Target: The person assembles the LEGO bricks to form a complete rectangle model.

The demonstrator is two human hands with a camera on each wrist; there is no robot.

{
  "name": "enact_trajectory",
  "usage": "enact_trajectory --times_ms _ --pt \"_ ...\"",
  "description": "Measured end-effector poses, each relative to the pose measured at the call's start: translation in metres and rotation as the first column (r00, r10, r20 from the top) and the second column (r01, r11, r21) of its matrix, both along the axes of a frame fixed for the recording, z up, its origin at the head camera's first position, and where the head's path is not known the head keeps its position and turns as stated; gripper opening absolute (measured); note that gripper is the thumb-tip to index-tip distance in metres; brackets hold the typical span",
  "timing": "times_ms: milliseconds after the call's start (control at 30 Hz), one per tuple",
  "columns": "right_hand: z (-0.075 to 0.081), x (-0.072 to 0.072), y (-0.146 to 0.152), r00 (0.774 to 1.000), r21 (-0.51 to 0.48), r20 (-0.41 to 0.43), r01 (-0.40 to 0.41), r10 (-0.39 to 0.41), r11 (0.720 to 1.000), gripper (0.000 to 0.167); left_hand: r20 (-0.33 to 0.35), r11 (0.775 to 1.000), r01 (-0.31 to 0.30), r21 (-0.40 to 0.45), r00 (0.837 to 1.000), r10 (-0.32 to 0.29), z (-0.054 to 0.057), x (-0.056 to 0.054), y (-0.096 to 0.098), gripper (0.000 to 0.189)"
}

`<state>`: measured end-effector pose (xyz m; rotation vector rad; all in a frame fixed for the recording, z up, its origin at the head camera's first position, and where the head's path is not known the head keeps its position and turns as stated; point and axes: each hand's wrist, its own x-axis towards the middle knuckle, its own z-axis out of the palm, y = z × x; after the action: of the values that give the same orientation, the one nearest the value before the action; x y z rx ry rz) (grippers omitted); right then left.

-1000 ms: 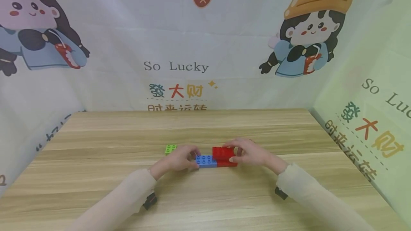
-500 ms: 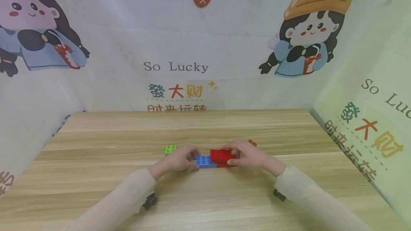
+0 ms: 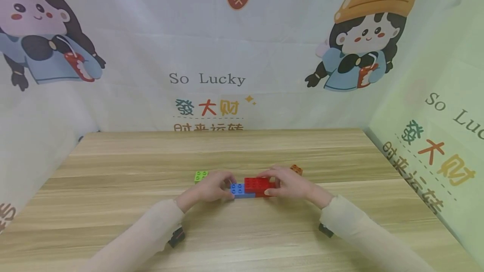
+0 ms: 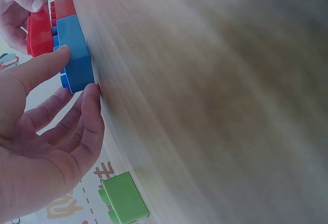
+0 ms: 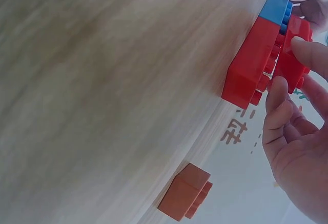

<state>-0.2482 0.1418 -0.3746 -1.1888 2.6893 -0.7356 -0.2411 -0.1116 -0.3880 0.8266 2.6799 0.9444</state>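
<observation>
A blue building brick (image 3: 237,189) lies end to end with a lower red brick (image 5: 251,62) on the wooden table. My left hand (image 3: 214,186) holds the blue brick at its left end, thumb on the near side. Between the thumb and fingers of my right hand (image 3: 289,183) is an upper red brick (image 3: 255,184), level over the seam of the two lower bricks. Studs of the lower red brick show in a narrow gap beneath it in the right wrist view. In the left wrist view the upper red brick (image 4: 41,32) sits right at the blue brick's studs.
A green brick (image 3: 201,176) stands behind my left wrist. Beyond my right hand lies a brown-orange brick (image 3: 296,169). Printed cloth (image 3: 211,45) hangs along the back and sides of the wooden table (image 3: 242,238).
My right hand has moved left and slightly down with the upper red brick, from over the lower red brick to across the seam with the blue one. My left hand stays in place.
</observation>
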Motion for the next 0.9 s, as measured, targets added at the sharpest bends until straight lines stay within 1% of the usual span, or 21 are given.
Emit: enact_trajectory --times_ms 167,300,333,367,533,567,700,900 --pt "-0.0007 -0.0005 -0.0015 1.000 0.012 -0.001 0.014 -0.014 1.000 0.043 -0.005 1.000 0.010 -0.003 1.000 -0.010 -0.0013 -0.0012 0.0002 0.029" --pt "-0.0016 -0.0009 -0.0021 1.000 0.025 -0.003 0.022 -0.022 0.999 0.043 -0.012 0.999 0.029 0.014 1.000 -0.028 -0.0013 -0.0016 -0.0010 0.028" --pt "-0.0017 -0.0009 -0.0022 1.000 0.026 -0.008 0.020 -0.020 0.999 0.043 -0.033 0.998 0.051 0.022 0.998 -0.050 -0.0073 -0.0058 -0.0036 0.029" --pt "-0.0017 -0.0009 -0.0023 1.000 0.027 -0.012 0.017 -0.017 0.999 0.043 -0.033 0.998 0.053 0.024 0.998 -0.053 -0.0069 -0.0056 -0.0039 0.028" --pt "-0.0015 -0.0008 -0.0023 1.000 0.028 -0.030 -0.001 0.002 1.000 0.043 -0.027 0.999 0.045 0.019 0.999 -0.044 -0.0061 -0.0048 -0.0032 0.028" --pt "-0.0016 -0.0008 -0.0023 1.000 0.027 -0.031 -0.002 0.003 1.000 0.043 -0.006 1.000 0.019 0.011 1.000 -0.019 0.0002 -0.0004 -0.0006 0.027" --pt "-0.0027 -0.0013 -0.0022 1.000 0.021 -0.030 -0.003 0.004 1.000 0.043 -0.002 1.000 0.001 -0.014 1.000 -0.001 0.0001 0.0001 0.0009 0.028" --pt "-0.0047 -0.0025 -0.0023 1.000 0.016 -0.023 0.000 0.000 1.000 0.043 -0.014 1.000 0.011 -0.021 1.000 -0.011 0.0003 -0.0003 0.0013 0.031"
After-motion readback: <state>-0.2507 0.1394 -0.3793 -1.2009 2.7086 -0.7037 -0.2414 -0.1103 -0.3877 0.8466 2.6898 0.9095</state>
